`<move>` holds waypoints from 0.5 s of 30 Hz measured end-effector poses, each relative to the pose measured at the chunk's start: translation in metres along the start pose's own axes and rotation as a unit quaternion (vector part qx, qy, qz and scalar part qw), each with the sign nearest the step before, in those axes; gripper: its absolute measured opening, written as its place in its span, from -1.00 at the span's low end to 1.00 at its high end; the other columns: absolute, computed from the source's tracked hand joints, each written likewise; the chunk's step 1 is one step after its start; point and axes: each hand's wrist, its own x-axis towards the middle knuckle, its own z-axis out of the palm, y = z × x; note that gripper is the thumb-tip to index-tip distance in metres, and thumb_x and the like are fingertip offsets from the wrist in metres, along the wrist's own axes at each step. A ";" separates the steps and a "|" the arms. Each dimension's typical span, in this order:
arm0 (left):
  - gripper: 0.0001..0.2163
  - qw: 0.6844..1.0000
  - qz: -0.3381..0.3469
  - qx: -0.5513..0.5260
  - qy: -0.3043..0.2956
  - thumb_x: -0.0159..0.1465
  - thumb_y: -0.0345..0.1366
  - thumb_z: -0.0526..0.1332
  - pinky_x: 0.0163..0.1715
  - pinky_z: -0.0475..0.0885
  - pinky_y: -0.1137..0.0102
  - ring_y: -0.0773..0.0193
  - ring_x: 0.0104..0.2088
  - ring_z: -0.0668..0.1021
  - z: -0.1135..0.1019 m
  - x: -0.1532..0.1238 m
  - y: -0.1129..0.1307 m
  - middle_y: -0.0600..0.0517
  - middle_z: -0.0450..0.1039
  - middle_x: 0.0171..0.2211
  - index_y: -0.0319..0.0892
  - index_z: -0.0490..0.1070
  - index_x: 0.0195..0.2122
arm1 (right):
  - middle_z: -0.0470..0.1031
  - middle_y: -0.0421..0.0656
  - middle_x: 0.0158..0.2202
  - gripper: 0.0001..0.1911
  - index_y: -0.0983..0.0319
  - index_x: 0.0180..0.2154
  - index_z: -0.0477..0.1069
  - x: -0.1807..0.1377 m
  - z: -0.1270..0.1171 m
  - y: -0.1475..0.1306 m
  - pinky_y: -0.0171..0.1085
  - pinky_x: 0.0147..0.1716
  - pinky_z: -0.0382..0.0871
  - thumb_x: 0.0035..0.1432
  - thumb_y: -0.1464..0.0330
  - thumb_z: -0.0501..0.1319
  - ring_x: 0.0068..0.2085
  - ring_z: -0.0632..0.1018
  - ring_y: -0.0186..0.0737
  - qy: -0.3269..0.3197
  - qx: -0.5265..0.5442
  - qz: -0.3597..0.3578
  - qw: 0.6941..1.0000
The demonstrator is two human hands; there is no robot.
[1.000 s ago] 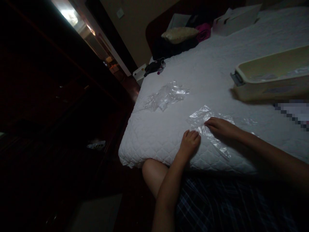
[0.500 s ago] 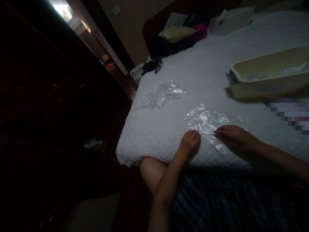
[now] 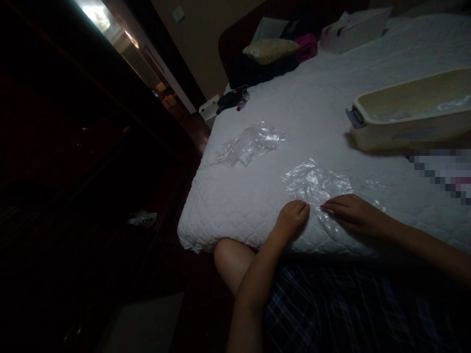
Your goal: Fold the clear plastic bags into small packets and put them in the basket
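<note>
A crumpled clear plastic bag (image 3: pixel 312 179) lies spread on the white quilted bed (image 3: pixel 221 206) in front of me. My left hand (image 3: pixel 294 215) is closed, its fingertips pinching the near edge of the plastic. Close by on the right, my right hand (image 3: pixel 355 213) is closed too, thumb and fingers together on the same edge. A narrow strip of the plastic hangs down toward me between the hands. Farther off to the left rests a second heap of clear plastic (image 3: pixel 250 144), touched by neither hand.
A long cream plastic bin (image 3: pixel 408 135) with a grey handle stands on the right, clear plastic inside it. At the back are a white box (image 3: pixel 353 32), a beige pillow-like bundle (image 3: pixel 270 50) and a magenta roll (image 3: pixel 306 46). The bed's edge drops off at left.
My right hand has moved slightly left and my left hand slightly right, so they are closer together on the plastic. The plastic's near strip has shifted a little.
</note>
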 end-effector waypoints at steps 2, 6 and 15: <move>-0.78 1.000 0.002 -0.003 0.006 0.38 -0.38 0.02 -0.01 0.48 0.29 0.20 -0.08 0.55 0.001 0.000 0.000 -0.10 0.52 -0.13 -0.25 0.42 -0.07 | 0.57 -0.06 -0.16 -0.68 0.14 -0.03 0.47 -0.002 0.001 -0.001 -0.07 -0.19 0.40 0.25 0.36 0.06 -0.16 0.55 -0.08 -0.002 -0.003 0.005 1.000; -0.79 0.999 0.004 0.000 0.035 0.36 -0.42 0.05 -0.05 0.49 0.27 0.19 -0.08 0.56 0.001 -0.001 0.001 -0.13 0.53 -0.14 -0.28 0.41 -0.05 | 0.57 -0.06 -0.16 -0.70 0.16 -0.02 0.46 -0.002 0.001 -0.004 -0.10 -0.18 0.39 0.25 0.34 0.09 -0.15 0.55 -0.10 0.022 -0.014 -0.006 1.000; -0.81 0.998 0.005 0.023 0.062 0.34 -0.42 0.10 -0.02 0.48 0.22 0.15 -0.01 0.54 0.003 -0.003 0.001 -0.12 0.54 -0.11 -0.29 0.43 -0.08 | 0.58 -0.06 -0.24 -0.74 0.20 -0.14 0.50 -0.003 0.003 -0.009 -0.13 -0.22 0.40 0.27 0.35 0.06 -0.22 0.56 -0.13 0.043 -0.026 -0.010 0.999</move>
